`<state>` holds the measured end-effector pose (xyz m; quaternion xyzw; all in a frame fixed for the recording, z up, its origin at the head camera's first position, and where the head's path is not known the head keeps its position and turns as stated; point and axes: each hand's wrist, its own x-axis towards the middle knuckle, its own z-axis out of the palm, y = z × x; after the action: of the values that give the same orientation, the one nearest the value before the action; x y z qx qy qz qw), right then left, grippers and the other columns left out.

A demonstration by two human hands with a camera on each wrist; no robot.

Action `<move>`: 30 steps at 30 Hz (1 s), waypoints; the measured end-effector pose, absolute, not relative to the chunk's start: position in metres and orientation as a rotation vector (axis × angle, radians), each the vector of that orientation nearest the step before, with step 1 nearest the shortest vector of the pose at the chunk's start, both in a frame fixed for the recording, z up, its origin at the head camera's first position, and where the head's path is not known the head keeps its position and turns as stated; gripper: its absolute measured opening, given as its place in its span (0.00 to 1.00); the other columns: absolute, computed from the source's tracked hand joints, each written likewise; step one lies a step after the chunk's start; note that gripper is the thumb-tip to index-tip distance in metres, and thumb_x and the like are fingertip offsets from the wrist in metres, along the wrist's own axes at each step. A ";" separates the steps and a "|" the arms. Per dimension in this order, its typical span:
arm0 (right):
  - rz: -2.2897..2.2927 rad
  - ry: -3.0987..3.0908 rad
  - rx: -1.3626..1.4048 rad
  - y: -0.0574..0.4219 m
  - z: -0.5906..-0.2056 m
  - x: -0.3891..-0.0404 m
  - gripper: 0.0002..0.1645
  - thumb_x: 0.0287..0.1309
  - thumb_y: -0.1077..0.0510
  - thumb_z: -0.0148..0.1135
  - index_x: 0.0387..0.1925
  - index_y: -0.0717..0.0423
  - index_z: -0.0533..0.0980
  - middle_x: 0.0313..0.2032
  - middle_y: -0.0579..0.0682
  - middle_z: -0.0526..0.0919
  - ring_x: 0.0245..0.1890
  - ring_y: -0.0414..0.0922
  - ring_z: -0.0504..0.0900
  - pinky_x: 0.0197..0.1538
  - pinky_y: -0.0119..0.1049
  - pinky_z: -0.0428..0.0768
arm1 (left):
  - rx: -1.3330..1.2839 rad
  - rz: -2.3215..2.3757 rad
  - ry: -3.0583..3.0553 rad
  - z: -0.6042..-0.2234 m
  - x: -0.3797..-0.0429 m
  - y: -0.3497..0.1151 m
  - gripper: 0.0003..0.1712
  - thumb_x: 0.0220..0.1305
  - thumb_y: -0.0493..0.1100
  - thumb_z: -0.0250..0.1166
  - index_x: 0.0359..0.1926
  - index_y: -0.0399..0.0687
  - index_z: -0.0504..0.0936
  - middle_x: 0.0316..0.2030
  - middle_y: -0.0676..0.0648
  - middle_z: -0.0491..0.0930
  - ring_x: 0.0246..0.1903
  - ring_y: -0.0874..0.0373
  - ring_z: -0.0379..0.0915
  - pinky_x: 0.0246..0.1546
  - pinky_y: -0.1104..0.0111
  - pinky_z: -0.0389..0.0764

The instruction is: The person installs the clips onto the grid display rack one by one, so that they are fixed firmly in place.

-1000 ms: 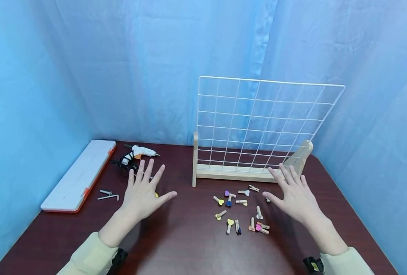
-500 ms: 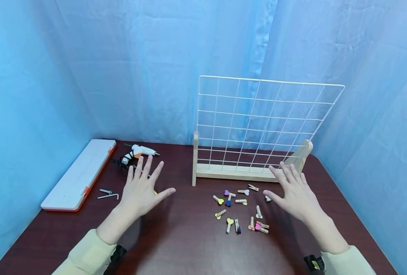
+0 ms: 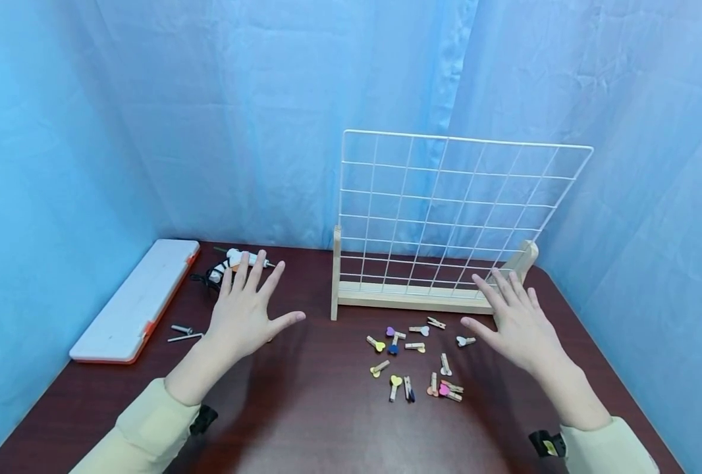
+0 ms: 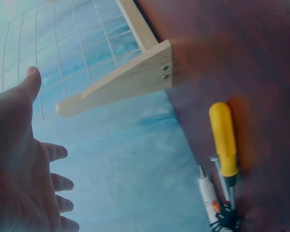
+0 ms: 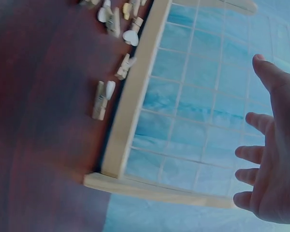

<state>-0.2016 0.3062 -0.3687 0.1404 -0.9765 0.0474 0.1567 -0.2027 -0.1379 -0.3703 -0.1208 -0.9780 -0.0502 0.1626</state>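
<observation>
My left hand [image 3: 241,320] hovers over the left part of the table, fingers spread and holding nothing. Beneath it, a yellow-handled screwdriver [image 4: 223,137] shows in the left wrist view, mostly hidden in the head view. On the right, my right hand [image 3: 519,329] is raised with spread, empty fingers, in front of the wooden stand's right end. That wooden stand [image 3: 410,299] bears a white wire grid [image 3: 440,187] that leans back. Several small wooden clothespins [image 3: 415,346] with coloured hearts lie scattered between the hands; one with a white heart [image 3: 462,341] is nearest the right hand.
A white case with orange edges [image 3: 134,299] lies at the far left. Beside it are a bolt [image 3: 181,328] and a hex key [image 3: 184,338]. The glue gun [image 3: 250,259] with its black cord lies behind the left hand. Blue curtains [image 3: 256,118] enclose the table [image 3: 327,421].
Both hands have shifted slightly forward, away from the person, and the right one also a little to the right. The white-heart clothespin beside it has come into fuller view.
</observation>
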 end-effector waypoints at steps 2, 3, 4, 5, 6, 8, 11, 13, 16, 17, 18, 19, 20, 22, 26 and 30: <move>0.143 -2.780 0.397 0.308 -0.361 -0.203 0.48 0.49 0.29 0.50 0.68 0.40 0.49 0.68 0.56 0.45 0.67 0.57 0.38 0.65 0.61 0.39 | -0.369 -0.139 -2.777 -0.364 -0.204 -0.135 0.55 0.44 0.82 0.39 0.69 0.59 0.46 0.69 0.46 0.36 0.67 0.50 0.20 0.66 0.49 0.35; 0.149 -2.771 0.393 0.310 -0.356 -0.204 0.48 0.49 0.29 0.51 0.68 0.40 0.48 0.68 0.56 0.45 0.67 0.57 0.38 0.64 0.62 0.39 | -0.386 -0.133 -2.768 -0.362 -0.204 -0.133 0.55 0.44 0.82 0.39 0.69 0.59 0.45 0.69 0.47 0.35 0.67 0.51 0.20 0.66 0.49 0.36; 0.155 -2.760 0.387 0.311 -0.352 -0.204 0.48 0.49 0.30 0.51 0.68 0.40 0.48 0.68 0.56 0.44 0.67 0.57 0.38 0.64 0.62 0.39 | -0.406 -0.129 -2.757 -0.359 -0.205 -0.131 0.56 0.44 0.82 0.39 0.69 0.59 0.45 0.69 0.47 0.36 0.67 0.50 0.22 0.66 0.49 0.37; 0.166 -2.751 0.379 0.313 -0.346 -0.205 0.48 0.50 0.31 0.52 0.68 0.40 0.47 0.68 0.56 0.43 0.67 0.57 0.37 0.64 0.63 0.38 | -0.428 -0.123 -2.745 -0.357 -0.205 -0.128 0.56 0.44 0.82 0.40 0.69 0.59 0.45 0.69 0.47 0.37 0.68 0.50 0.23 0.66 0.49 0.37; 0.179 -2.745 0.369 0.315 -0.341 -0.205 0.48 0.50 0.32 0.52 0.68 0.40 0.47 0.69 0.55 0.41 0.68 0.56 0.35 0.64 0.63 0.37 | -0.455 -0.118 -2.735 -0.355 -0.206 -0.125 0.56 0.44 0.82 0.40 0.69 0.59 0.44 0.69 0.47 0.37 0.68 0.50 0.23 0.66 0.48 0.38; 0.215 -2.727 0.347 0.321 -0.332 -0.207 0.48 0.51 0.33 0.53 0.68 0.40 0.46 0.69 0.53 0.39 0.68 0.54 0.32 0.63 0.63 0.34 | -0.516 -0.103 -2.709 -0.352 -0.207 -0.119 0.57 0.44 0.82 0.42 0.69 0.57 0.44 0.69 0.47 0.38 0.68 0.50 0.25 0.66 0.48 0.39; 0.291 -2.714 0.296 0.331 -0.320 -0.210 0.48 0.52 0.35 0.53 0.69 0.40 0.43 0.69 0.51 0.36 0.68 0.52 0.29 0.64 0.61 0.30 | -0.628 -0.100 -2.689 -0.353 -0.209 -0.107 0.58 0.44 0.81 0.44 0.69 0.55 0.42 0.69 0.48 0.36 0.68 0.51 0.23 0.66 0.49 0.40; 0.352 -2.708 0.254 0.338 -0.314 -0.213 0.48 0.53 0.36 0.53 0.69 0.40 0.41 0.69 0.51 0.36 0.68 0.51 0.28 0.63 0.62 0.31 | -0.718 -0.115 -2.682 -0.356 -0.211 -0.097 0.59 0.44 0.80 0.45 0.69 0.53 0.40 0.69 0.49 0.34 0.67 0.52 0.22 0.66 0.50 0.40; 0.452 -2.712 0.194 0.349 -0.309 -0.216 0.49 0.55 0.38 0.52 0.69 0.41 0.37 0.69 0.49 0.33 0.68 0.50 0.28 0.60 0.67 0.37 | -0.840 -0.119 -2.696 -0.364 -0.214 -0.083 0.60 0.44 0.80 0.45 0.69 0.50 0.38 0.69 0.48 0.35 0.67 0.52 0.24 0.67 0.52 0.42; 0.486 -2.710 0.178 0.352 -0.308 -0.218 0.49 0.55 0.38 0.51 0.68 0.41 0.35 0.69 0.48 0.33 0.68 0.49 0.28 0.59 0.68 0.39 | -0.877 -0.120 -2.706 -0.367 -0.215 -0.078 0.61 0.44 0.79 0.46 0.69 0.49 0.37 0.69 0.47 0.36 0.68 0.51 0.26 0.66 0.52 0.43; 0.515 -2.707 0.159 0.355 -0.307 -0.219 0.49 0.56 0.39 0.51 0.68 0.41 0.34 0.69 0.47 0.32 0.68 0.49 0.29 0.58 0.69 0.41 | -0.911 -0.125 -2.718 -0.371 -0.215 -0.073 0.61 0.43 0.79 0.47 0.69 0.48 0.38 0.69 0.46 0.38 0.68 0.50 0.29 0.66 0.53 0.45; 0.543 -2.703 0.139 0.357 -0.307 -0.222 0.49 0.57 0.39 0.50 0.68 0.41 0.33 0.69 0.47 0.32 0.68 0.50 0.30 0.58 0.69 0.43 | -0.942 -0.125 -2.733 -0.375 -0.217 -0.069 0.62 0.43 0.78 0.48 0.69 0.47 0.39 0.69 0.46 0.40 0.68 0.50 0.31 0.66 0.53 0.47; 0.566 -2.700 0.121 0.360 -0.308 -0.224 0.49 0.57 0.39 0.49 0.68 0.42 0.31 0.69 0.47 0.32 0.68 0.51 0.31 0.58 0.68 0.44 | -0.971 -0.130 -2.749 -0.380 -0.218 -0.064 0.62 0.42 0.78 0.50 0.69 0.46 0.41 0.69 0.45 0.41 0.68 0.50 0.33 0.66 0.54 0.49; 0.623 -2.692 0.078 0.364 -0.312 -0.230 0.50 0.58 0.39 0.48 0.68 0.43 0.29 0.69 0.50 0.33 0.67 0.55 0.35 0.59 0.67 0.45 | -1.034 -0.159 -2.779 -0.390 -0.221 -0.056 0.61 0.42 0.75 0.55 0.68 0.44 0.45 0.68 0.44 0.46 0.67 0.50 0.38 0.65 0.56 0.52; 0.709 -2.688 0.005 0.372 -0.328 -0.244 0.51 0.58 0.38 0.47 0.67 0.46 0.28 0.68 0.58 0.36 0.66 0.62 0.40 0.59 0.66 0.48 | -1.150 -0.247 -2.831 -0.414 -0.228 -0.039 0.56 0.43 0.67 0.63 0.67 0.43 0.53 0.66 0.43 0.54 0.66 0.51 0.44 0.64 0.58 0.57; 0.765 -2.683 -0.005 0.381 -0.348 -0.258 0.52 0.57 0.38 0.49 0.67 0.48 0.29 0.68 0.59 0.39 0.65 0.63 0.44 0.59 0.65 0.51 | -1.259 -0.298 -2.862 -0.431 -0.234 -0.025 0.49 0.48 0.61 0.64 0.66 0.44 0.57 0.64 0.46 0.57 0.65 0.54 0.48 0.63 0.60 0.59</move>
<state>-0.2581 0.3805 -0.3475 -0.0018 -0.9469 0.2701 0.1747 -0.2340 -0.0245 -0.4314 -0.4010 -0.9112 -0.0949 0.0003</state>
